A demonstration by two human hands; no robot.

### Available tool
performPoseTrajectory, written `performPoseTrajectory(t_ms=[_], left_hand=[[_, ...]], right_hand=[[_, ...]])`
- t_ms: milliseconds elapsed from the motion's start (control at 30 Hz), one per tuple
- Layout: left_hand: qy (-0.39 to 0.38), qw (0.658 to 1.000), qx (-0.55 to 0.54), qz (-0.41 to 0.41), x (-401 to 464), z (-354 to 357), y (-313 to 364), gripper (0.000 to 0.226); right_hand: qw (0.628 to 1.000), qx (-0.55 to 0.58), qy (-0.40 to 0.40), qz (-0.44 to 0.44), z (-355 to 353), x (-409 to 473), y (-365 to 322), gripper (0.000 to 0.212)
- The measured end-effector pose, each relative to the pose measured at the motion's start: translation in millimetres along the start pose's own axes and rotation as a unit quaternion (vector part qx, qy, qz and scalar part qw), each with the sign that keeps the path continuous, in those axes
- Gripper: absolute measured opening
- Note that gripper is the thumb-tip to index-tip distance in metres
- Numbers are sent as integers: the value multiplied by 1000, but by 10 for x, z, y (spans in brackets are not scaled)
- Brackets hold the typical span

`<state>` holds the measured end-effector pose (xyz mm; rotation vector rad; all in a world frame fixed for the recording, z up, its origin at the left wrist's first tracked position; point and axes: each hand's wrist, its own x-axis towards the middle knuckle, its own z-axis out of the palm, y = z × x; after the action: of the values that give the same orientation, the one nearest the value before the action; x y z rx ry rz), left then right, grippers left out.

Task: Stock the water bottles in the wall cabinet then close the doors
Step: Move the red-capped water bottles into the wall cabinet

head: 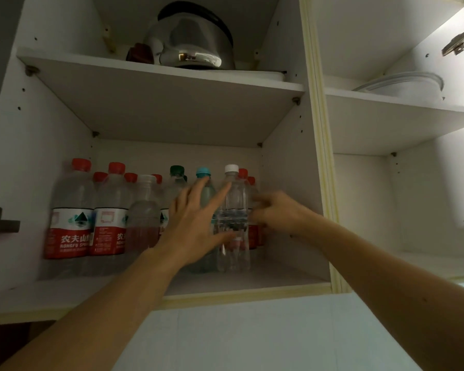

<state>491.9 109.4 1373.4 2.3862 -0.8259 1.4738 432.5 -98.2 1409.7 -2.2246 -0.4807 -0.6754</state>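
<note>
Both hands were up in the wall cabinet (287, 167), lower shelf. Right hand (276, 212) had its fingers curled round the right side of the white-capped bottle (233, 210), which stood upright near the shelf's front edge. Left hand (196, 220) was spread flat, fingers straight, fingertips touching that bottle's left side and lying across the blue-capped bottle (204, 183) just left of the grip. Further left: a green-capped bottle (176, 180), a clear-capped bottle (144, 210), then red-capped bottles (73, 210) in rows. Upper shelf above the grip held a steel kettle (193, 41). The compartment to the right held a white bowl (413, 84).
</note>
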Motion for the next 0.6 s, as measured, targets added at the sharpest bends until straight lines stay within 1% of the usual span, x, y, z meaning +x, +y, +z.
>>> performPoseTrajectory(t_ms=[67,133,167,233,400,500,533,600], left_hand=[[0,999,30,13,17,29,18,110],[-3,999,48,18,25,56,33,115],[-4,998,52,20,24,65,35,118],[-5,998,62,31,21,87,44,121],[-14,996,73,46,14,112,30,116],[-18,995,83,48,15,92,6,114],[-20,995,85,49,13,90,1,113],[-22,995,85,51,10,92,-1,113]], right_hand=[[994,45,95,27,-168,146,-78,39],[986,78,141,44,-244,304,-188,51],[984,91,147,49,-259,390,-252,53],[981,105,153,53,-272,555,-368,50],[980,72,170,79,-266,960,-521,28],[975,127,141,119,-168,1084,-450,14],[972,138,131,135,-127,1082,-417,15],[966,156,129,160,-67,1066,-356,23]])
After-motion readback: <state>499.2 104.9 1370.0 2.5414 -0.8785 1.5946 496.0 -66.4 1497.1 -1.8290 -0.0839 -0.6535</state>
